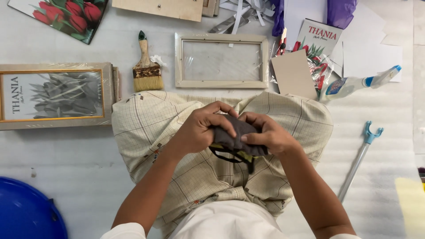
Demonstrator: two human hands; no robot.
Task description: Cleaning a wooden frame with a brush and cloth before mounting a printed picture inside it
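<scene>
Both my hands hold a dark grey cloth (234, 135) with a yellow-green edge and a black strap, bunched over my lap. My left hand (206, 126) grips its left side with fingers curled over the top. My right hand (270, 135) pinches its right side. I sit cross-legged in checked beige trousers (146, 124). An empty pale wooden picture frame (221, 60) lies flat on the floor just beyond my knees.
A paintbrush (146, 66) lies left of the frame. Stacked wrapped frames (55, 95) sit at far left, a tulip print (66, 15) above. A cardboard sheet (293, 75), a spray bottle (358, 82), papers and a blue-tipped pole (359, 159) lie right. A blue round object (26, 212) is bottom left.
</scene>
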